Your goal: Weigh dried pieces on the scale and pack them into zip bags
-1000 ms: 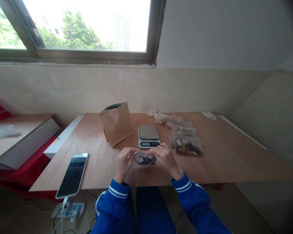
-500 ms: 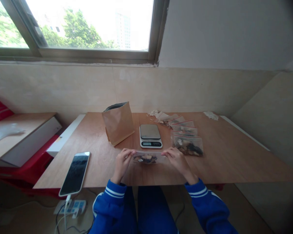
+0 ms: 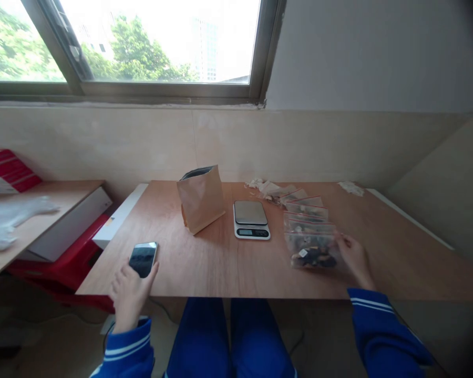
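My right hand [image 3: 355,257] pinches the top right corner of a clear zip bag [image 3: 314,257] with a red seal strip. Dark and tan dried pieces and a small white packet show inside it, and it lies at the front of a row of similar bags [image 3: 305,206]. My left hand [image 3: 132,294] is at the table's left front edge, wrapped round the lower part of a smartphone [image 3: 143,258]. The thumb lies along the phone's right side and the fingers on its left; the lower end is hidden under the hand.
A white kitchen scale [image 3: 252,220] with a bare metal plate stands mid-table. Left of it, an open brown paper pouch [image 3: 202,199] stands upright. Pale scraps [image 3: 351,188] lie at the back. A side table [image 3: 74,190] with clear plastic [image 3: 19,218] is at far left.
The zip bag held between both hands has gone right to the front of the bag row. My left hand has let go of it and moved left onto the smartphone. The view has shifted slightly.
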Action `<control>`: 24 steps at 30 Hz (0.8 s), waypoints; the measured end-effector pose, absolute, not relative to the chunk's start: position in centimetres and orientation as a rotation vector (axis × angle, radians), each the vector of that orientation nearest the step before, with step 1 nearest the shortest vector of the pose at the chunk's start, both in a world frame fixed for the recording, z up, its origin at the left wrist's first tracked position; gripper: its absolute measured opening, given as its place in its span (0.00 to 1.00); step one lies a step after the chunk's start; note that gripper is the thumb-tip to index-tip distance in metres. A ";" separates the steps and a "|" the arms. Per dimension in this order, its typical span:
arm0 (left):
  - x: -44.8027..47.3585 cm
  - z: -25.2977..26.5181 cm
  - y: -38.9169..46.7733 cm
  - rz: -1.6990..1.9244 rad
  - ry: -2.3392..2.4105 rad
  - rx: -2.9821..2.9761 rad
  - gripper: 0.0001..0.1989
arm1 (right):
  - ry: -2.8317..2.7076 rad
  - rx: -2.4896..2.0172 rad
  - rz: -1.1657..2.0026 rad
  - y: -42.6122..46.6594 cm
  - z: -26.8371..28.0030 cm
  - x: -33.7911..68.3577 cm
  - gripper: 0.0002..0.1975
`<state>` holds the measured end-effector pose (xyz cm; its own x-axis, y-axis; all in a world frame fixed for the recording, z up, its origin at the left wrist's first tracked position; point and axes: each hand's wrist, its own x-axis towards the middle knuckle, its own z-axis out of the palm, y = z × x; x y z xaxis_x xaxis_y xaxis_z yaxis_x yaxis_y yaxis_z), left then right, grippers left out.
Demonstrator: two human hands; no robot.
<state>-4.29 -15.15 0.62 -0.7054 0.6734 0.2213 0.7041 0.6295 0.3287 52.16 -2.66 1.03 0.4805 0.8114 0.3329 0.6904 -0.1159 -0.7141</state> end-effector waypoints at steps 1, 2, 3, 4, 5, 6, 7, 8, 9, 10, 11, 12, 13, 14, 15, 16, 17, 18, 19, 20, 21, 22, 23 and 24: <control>-5.0 0.1 -15.5 -0.513 -2.805 -1.153 0.48 | -1.216 -1.943 0.003 -2.4 0.3 52.5 0.33; -5.5 -0.3 -15.6 -0.442 -2.825 -1.160 0.49 | -1.193 -1.999 -0.157 -2.3 -0.5 52.2 0.33; -5.7 -0.5 -15.6 -0.393 -2.836 -1.163 0.50 | -1.188 -2.020 -0.288 -2.3 -1.3 51.5 0.34; -5.9 -0.7 -15.5 -0.364 -2.841 -1.165 0.49 | -1.196 -2.005 -0.404 -2.5 -2.0 50.3 0.33; -6.0 -0.7 -15.3 -0.346 -2.845 -1.165 0.48 | -1.252 -1.975 -0.453 -2.6 -2.7 48.9 0.33; -6.0 -0.7 -15.1 -0.328 -2.850 -1.164 0.47 | -1.321 -1.949 -0.460 -2.8 -3.3 47.4 0.32; -6.1 -0.6 -14.8 -0.306 -2.858 -1.168 0.46 | -1.387 -1.945 -0.456 -3.0 -3.9 45.9 0.30; -6.2 -0.4 -14.6 -0.280 -2.863 -1.180 0.44 | -1.430 -1.961 -0.457 -3.0 -4.4 44.6 0.29; -6.3 -0.2 -14.4 -0.251 -2.863 -1.193 0.43 | -1.448 -1.984 -0.466 -3.0 -4.8 43.5 0.27; -6.4 -0.1 -14.2 -0.223 -2.859 -1.204 0.42 | -1.449 -2.007 -0.483 -2.9 -5.1 42.8 0.26; -6.3 0.1 -14.0 -0.200 -2.852 -1.209 0.41 | -1.442 -2.022 -0.505 -2.8 -5.3 42.3 0.26; -6.3 0.2 -13.9 -0.185 -2.843 -1.208 0.40 | -1.433 -2.026 -0.526 -2.6 -5.4 42.1 0.25; -6.1 0.4 -13.8 -0.177 -2.833 -1.207 0.39 | -1.430 -2.021 -0.542 -2.4 -5.4 42.0 0.25; -5.8 0.5 -13.7 -0.173 -2.824 -1.205 0.39 | -1.434 -2.015 -0.550 -2.2 -5.5 42.2 0.25; -5.6 0.7 -13.6 -0.178 -2.820 -1.196 0.39 | -1.445 -2.008 -0.549 -2.0 -5.5 42.4 0.25; -5.2 0.8 -13.5 -0.191 -2.820 -1.183 0.39 | -1.457 -2.004 -0.539 -1.9 -5.5 42.7 0.24; -5.0 1.0 -13.5 -0.210 -2.823 -1.171 0.39 | -1.468 -2.000 -0.519 -1.8 -5.5 42.9 0.24; -4.7 1.1 -13.5 -0.229 -2.828 -1.164 0.39 | -1.473 -1.998 -0.493 -1.7 -5.4 43.1 0.23; -4.6 1.3 -13.5 -0.244 -2.834 -1.164 0.39 | -1.469 -1.996 -0.463 -1.6 -5.2 43.2 0.23; -4.5 1.4 -13.6 -0.250 -2.839 -1.173 0.38 | -1.455 -1.989 -0.436 -1.5 -4.8 43.1 0.23; -4.5 1.6 -13.7 -0.246 -2.843 -1.191 0.38 | -1.445 -1.965 -0.411 -1.3 -4.2 42.7 0.23; -4.6 1.7 -13.8 -0.230 -2.845 -1.214 0.37 | -1.449 -1.912 -0.385 -1.0 -3.3 41.9 0.23; -4.7 1.7 -14.0 -0.206 -2.849 -1.234 0.36 | -1.472 -1.832 -0.354 -0.7 -2.0 40.8 0.23; -4.8 1.8 -14.3 -0.180 -2.853 -1.252 0.36 | -1.534 -1.710 -0.315 -0.2 -0.3 39.1 0.23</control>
